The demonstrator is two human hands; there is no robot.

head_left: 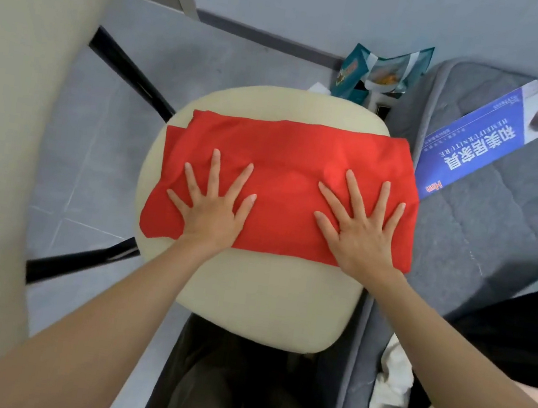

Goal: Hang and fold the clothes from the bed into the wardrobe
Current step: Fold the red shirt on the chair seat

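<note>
Pressing flat with spread fingers, left hand (209, 211), right hand (360, 232), red cloth (284, 185), cream seat (265, 293)

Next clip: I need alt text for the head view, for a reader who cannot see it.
The left hand and right hand press flat, fingers spread, on a red cloth laid across a cream chair seat. To the right lies a grey mattress with a blue label.

Plain red cloth (286, 171), cream seat (265, 293), grey quilted mattress (500, 219), blue label (476, 143).
</note>
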